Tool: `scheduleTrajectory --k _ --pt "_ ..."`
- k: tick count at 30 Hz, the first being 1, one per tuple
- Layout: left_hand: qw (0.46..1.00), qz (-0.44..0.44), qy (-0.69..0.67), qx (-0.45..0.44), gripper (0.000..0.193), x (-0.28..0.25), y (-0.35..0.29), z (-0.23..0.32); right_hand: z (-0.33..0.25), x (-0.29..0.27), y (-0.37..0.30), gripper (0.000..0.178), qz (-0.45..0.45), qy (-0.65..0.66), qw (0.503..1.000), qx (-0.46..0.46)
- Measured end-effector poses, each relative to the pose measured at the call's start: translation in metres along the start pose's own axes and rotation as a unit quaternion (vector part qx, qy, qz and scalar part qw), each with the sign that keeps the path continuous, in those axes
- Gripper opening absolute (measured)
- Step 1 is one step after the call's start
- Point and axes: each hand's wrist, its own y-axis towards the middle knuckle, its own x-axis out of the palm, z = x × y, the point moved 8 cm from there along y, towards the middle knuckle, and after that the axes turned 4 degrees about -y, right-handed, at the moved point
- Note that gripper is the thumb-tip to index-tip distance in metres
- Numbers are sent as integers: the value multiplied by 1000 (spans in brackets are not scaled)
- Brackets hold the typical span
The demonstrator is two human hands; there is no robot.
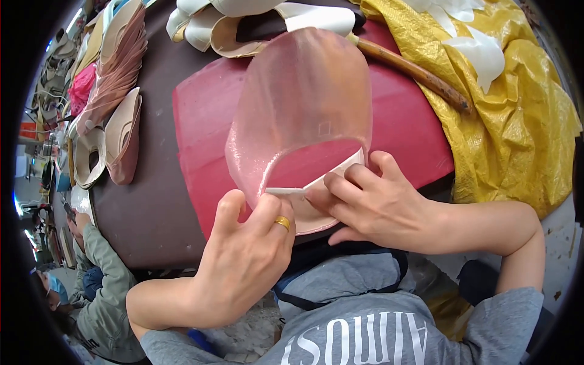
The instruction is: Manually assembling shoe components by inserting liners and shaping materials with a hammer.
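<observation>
A shiny pink shoe upper (310, 91), glossy and curved, lies over the red mat with its rounded end away from me. Its opening faces me, and a beige lining (316, 219) with a white edge (287, 191) shows at the near part. My left hand (246, 261), with a gold ring, pinches the upper's near left edge. On the other side, my right hand (377, 204) has its fingers curled over the lining and the white edge at the near right. The fingertips of both hands are partly hidden.
Beneath the upper, a red mat (204, 134) covers part of the dark brown table (146, 213). Pink and beige uppers (121, 146) are stacked at left, white ones (201, 30) at the back. A wooden handle (420, 73) reaches onto yellow sheeting (517, 140). Another person's sleeve (106, 267) shows at lower left.
</observation>
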Motion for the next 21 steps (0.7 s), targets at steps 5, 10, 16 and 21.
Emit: scheduleTrajectory --k 5,10,16,21 --pt "998 31 -57 -19 37 -6 -3 3 0 -4 0 45 41 32 999 13" --pt "998 43 21 -33 40 1 -10 17 -10 -6 -7 42 73 -55 995 36" --pt "991 108 -40 -70 44 3 -20 23 -9 -15 -6 36 90 17 996 5" --pt "985 95 -102 -102 47 11 -20 22 -17 -13 -13 30 104 -46 993 -21"
